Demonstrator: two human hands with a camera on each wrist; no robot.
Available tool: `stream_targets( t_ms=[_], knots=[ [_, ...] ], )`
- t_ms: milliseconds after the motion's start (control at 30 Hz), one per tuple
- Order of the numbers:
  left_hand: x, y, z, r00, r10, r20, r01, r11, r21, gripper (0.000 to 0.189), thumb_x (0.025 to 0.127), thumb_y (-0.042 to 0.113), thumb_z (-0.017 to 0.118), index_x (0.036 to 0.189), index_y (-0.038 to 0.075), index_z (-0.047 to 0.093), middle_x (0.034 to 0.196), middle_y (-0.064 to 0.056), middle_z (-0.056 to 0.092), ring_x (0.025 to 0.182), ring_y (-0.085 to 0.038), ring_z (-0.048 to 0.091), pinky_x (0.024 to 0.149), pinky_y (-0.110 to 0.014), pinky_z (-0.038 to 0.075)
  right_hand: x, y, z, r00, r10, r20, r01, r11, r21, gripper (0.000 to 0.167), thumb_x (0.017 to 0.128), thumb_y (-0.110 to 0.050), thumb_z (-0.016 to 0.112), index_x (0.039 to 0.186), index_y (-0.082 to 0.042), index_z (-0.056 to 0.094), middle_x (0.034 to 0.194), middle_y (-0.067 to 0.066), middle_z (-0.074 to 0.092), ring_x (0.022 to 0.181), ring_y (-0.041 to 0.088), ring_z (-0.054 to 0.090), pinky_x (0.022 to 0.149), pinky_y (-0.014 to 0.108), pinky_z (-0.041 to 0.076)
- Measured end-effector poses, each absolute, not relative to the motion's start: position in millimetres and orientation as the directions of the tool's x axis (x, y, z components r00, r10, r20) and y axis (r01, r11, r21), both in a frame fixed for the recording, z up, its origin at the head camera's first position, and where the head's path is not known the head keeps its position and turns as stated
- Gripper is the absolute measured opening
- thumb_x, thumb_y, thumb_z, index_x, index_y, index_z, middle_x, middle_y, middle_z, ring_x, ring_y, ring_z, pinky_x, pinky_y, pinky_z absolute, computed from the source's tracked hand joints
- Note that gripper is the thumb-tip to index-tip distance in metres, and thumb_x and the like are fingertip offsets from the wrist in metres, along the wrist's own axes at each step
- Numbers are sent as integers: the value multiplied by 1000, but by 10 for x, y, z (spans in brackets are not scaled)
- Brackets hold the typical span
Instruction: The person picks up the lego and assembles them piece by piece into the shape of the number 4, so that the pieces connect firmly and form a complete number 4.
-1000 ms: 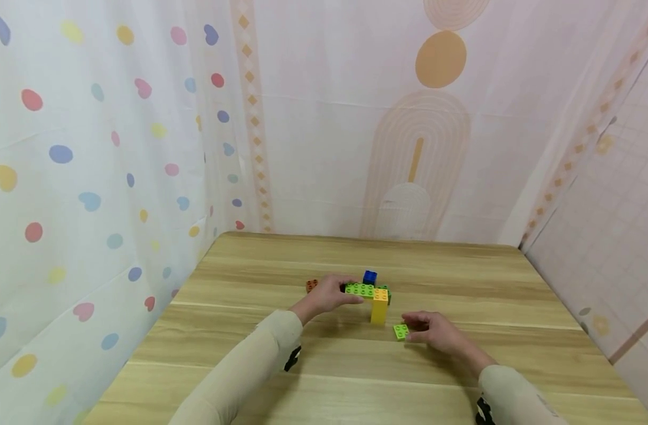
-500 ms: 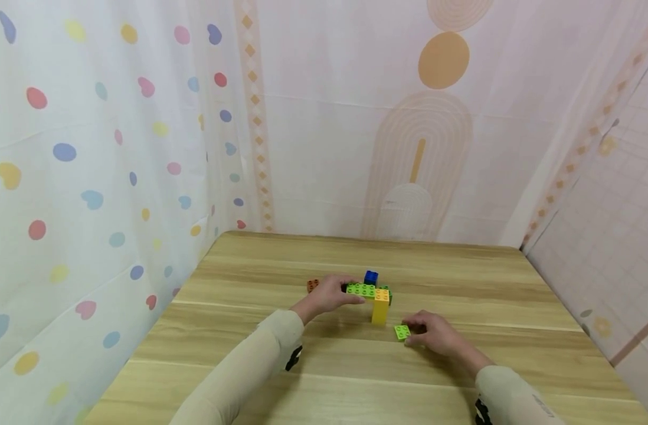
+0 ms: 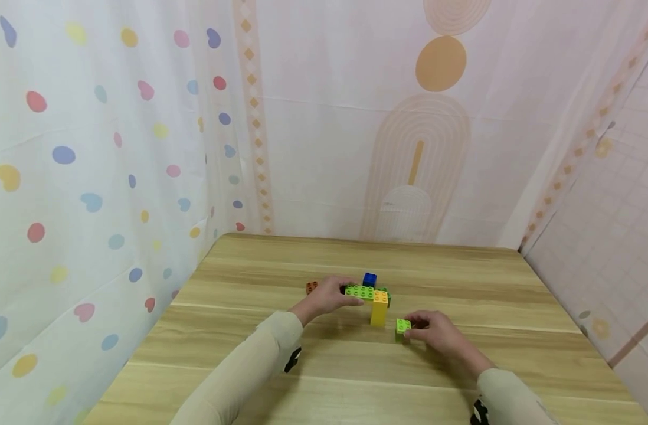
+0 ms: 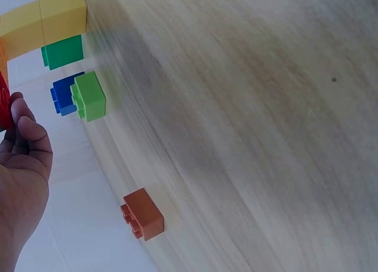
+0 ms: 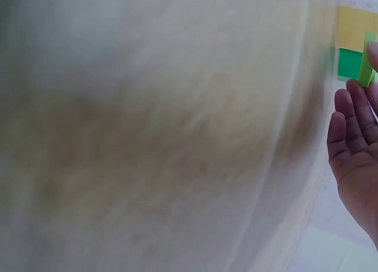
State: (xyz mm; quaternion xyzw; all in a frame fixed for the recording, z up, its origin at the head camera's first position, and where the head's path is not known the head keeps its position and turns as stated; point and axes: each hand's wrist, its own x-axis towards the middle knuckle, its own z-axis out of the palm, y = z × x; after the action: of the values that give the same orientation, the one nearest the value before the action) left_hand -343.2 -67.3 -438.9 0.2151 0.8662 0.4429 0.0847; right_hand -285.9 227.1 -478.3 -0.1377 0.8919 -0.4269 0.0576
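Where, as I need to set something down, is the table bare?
Bare patches: the near table between the sleeves, the right side beyond the right hand, the far strip behind the blue block, and the left side beyond the brown block. Crowded: the middle, where the left hand, yellow blocks and green blocks bunch together.

The upright column (image 3: 379,311) was coloured bright yellow, while lime green was shown by the long brick (image 3: 360,292) and the small brick (image 3: 401,336). Red was seen on the red brick (image 4: 5,113), deep blue on the blue brick (image 3: 369,278), rust brown on the brown brick (image 4: 143,214). The surface (image 3: 334,395) was streaked with pale tan wood grain. The left curtain (image 3: 85,112) was dotted with multicoloured spots and hearts; the back curtain (image 3: 324,153) was patterned with peach arches and diamonds. Cream was worn on the sleeves (image 3: 244,369).
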Motion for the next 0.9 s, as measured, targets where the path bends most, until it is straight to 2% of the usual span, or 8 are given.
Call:
stream_targets(
  t_ms=[267, 567, 900],
  knots=[
    [-3433, -680, -4382, -890, 453, 45, 303, 516, 801, 40, 85, 32, 80, 120, 14, 71, 101, 3, 67, 83, -14, 58, 71, -31, 49, -2907, 2236, -4659, -969, -233, 77, -200, 569, -798, 39, 90, -25, 75, 122, -4, 68, 106, 3, 69, 95, 19, 61, 81, 36, 52],
    [-3431, -670, -4374, -892, 450, 47, 310, 532, 788, 41, 86, 32, 80, 122, 15, 71, 103, 3, 67, 83, -13, 57, 72, -30, 49, -2998, 2163, -4483, -958, -243, 150, -266, 565, -781, 35, 93, -24, 72, 120, -2, 69, 108, 7, 69, 99, 25, 62, 79, 38, 53],
    [-3436, -664, -4375, -890, 453, 45, 313, 538, 783, 44, 85, 32, 80, 124, 14, 70, 107, 2, 67, 84, -13, 57, 73, -30, 49, -3085, 2014, -4345, -956, -249, 152, -271, 565, -779, 34, 92, -24, 73, 120, -5, 70, 111, 6, 67, 101, 24, 62, 83, 42, 53]
  ],
)
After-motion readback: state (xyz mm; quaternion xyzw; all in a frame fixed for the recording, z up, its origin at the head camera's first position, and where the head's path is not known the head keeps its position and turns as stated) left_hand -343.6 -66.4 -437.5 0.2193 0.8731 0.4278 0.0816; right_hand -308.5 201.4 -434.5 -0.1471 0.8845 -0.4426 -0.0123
